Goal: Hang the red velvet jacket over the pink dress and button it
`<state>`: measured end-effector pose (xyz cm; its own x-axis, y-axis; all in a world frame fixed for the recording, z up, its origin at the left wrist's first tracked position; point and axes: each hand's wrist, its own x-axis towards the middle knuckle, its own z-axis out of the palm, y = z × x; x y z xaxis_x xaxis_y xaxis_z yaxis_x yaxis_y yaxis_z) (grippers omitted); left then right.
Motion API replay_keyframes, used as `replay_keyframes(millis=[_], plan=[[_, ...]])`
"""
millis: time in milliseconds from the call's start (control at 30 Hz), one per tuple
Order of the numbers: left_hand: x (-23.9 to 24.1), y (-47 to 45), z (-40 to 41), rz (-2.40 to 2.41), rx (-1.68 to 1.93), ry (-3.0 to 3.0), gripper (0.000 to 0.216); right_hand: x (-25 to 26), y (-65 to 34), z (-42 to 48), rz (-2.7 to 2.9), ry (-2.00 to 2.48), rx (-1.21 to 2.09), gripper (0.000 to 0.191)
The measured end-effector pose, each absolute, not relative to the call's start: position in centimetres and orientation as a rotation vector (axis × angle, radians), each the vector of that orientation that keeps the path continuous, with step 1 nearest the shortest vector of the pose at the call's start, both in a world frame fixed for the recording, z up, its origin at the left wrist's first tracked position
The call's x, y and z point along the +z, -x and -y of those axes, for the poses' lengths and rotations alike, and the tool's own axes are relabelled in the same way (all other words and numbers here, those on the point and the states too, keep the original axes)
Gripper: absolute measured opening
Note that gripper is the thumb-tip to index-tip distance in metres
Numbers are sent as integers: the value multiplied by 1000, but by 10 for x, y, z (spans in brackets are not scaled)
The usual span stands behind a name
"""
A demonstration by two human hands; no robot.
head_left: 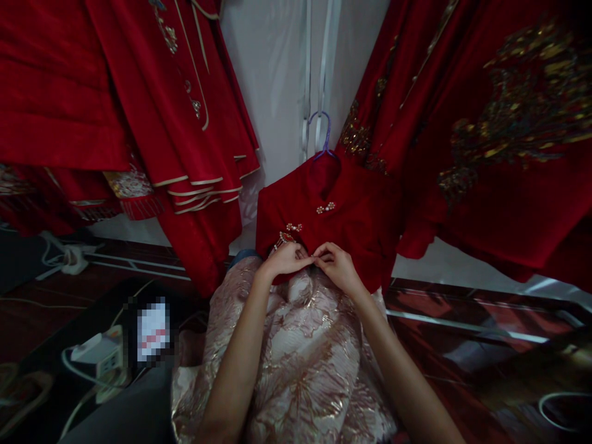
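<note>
Pale wall point(272, 68) stands behind the red blouse point(365, 209) on its purple hanger point(328, 139). At its lower front, my left hand point(289, 259) and right hand point(337, 266) meet at fingertips; whether they pinch it, I cannot tell. Shiny cloth point(314, 370) lies below; red clothes point(157, 117) hang around.

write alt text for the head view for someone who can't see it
A left hand and a right hand meet at the front of a red garment with a purple hanger at its neck. Shiny, pale patterned fabric is spread below them, and other red clothes hang on both sides.
</note>
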<state>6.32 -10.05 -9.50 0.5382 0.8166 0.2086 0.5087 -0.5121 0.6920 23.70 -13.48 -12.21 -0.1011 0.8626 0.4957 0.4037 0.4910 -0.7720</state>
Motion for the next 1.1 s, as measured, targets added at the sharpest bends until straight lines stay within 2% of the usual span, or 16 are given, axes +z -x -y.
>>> replay_keyframes(millis=[867, 1100], plan=[[-103, -58, 92, -952, 715, -2201, 18, -126, -236, 133, 1632, 1105, 810, 21], [-104, -65, 95, -939, 682, -2119, 11, -135, -226, 130, 1596, 1140, 671, 18]])
